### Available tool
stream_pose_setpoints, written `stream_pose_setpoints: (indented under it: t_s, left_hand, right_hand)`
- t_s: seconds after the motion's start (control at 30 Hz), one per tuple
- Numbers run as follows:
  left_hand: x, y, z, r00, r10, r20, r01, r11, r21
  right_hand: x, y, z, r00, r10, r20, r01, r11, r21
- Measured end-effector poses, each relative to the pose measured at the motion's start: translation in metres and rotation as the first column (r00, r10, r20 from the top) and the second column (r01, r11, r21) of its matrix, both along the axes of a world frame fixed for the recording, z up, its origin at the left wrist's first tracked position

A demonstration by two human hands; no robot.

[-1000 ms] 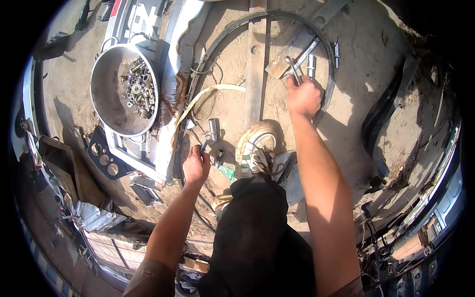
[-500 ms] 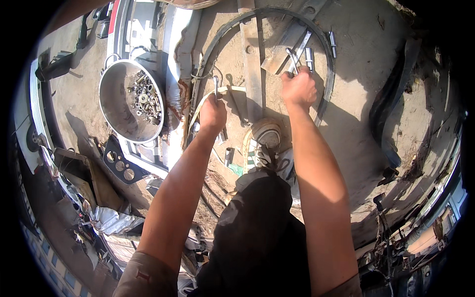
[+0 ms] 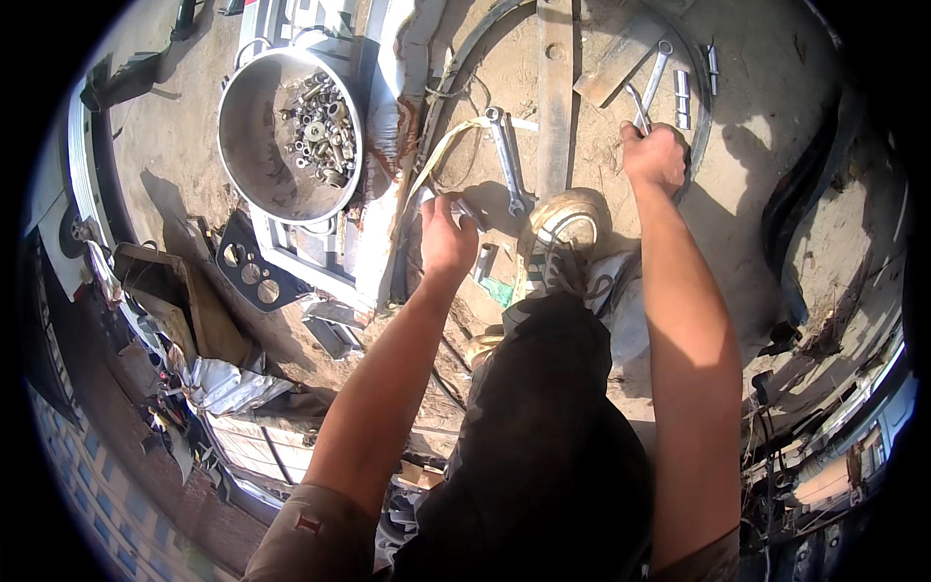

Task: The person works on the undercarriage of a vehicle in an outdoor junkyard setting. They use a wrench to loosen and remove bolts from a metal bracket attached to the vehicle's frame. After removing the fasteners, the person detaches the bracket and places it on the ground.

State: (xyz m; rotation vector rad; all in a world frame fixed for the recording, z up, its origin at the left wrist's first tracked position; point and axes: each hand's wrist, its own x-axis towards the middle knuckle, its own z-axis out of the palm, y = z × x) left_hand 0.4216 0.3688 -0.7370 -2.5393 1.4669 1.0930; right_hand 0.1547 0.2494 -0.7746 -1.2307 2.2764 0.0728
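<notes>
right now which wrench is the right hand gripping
The wrench by the flat metal plate, under the right hand; the other spanner lies free, left of the bar.

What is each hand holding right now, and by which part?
The right hand is closed around the lower end of a slim silver metal wrench. The left hand pinches a small pale object by its near end; its kind cannot be told.

The sandy ground [image 3: 776, 126] carries everything. A metal bowl [image 3: 254, 155] of nuts and bolts stands at the upper left. A wrench [image 3: 506, 157] lies near the middle beside a flat steel bar [image 3: 554, 97]. More wrenches [image 3: 652, 82] and sockets [image 3: 682, 97] lie at the upper right.
</notes>
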Motion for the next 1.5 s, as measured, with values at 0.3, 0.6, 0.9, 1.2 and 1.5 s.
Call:
stream_pose_setpoints:
  t_s: [0.3, 0.6, 0.9, 1.2, 1.5]
  left_hand:
    - [0.018, 0.069, 0.053, 0.960, 0.247, -0.129, -0.192, 0.923, 0.334]
    - [-0.041, 0.052, 0.154, 0.185, 0.795, -0.578, -0.424, 0.595, 0.682]
    - [-0.007, 0.053, 0.212, -0.033, 0.889, -0.456, -0.813, 0.242, 0.530]
    - [0.100, 0.190, 0.264, 0.522, 0.852, -0.036, -0.754, 0.480, 0.449]
    - [0.107, 0.273, 0.341, 0.600, 0.800, 0.005, -0.634, 0.472, 0.613]
  right_hand:
    - [-0.008, 0.088, 0.045, 0.951, 0.008, 0.308, -0.060, 0.985, 0.160]
    - [0.059, 0.161, 0.237, 0.177, -0.421, 0.890, 0.060, 0.907, 0.417]
    - [0.095, 0.166, 0.260, 0.548, -0.479, 0.686, 0.078, 0.846, 0.528]
    - [0.146, 0.136, 0.226, 0.510, -0.545, 0.666, 0.304, 0.838, 0.453]
    - [0.093, 0.217, 0.226, 0.623, -0.347, 0.701, 0.024, 0.904, 0.426]
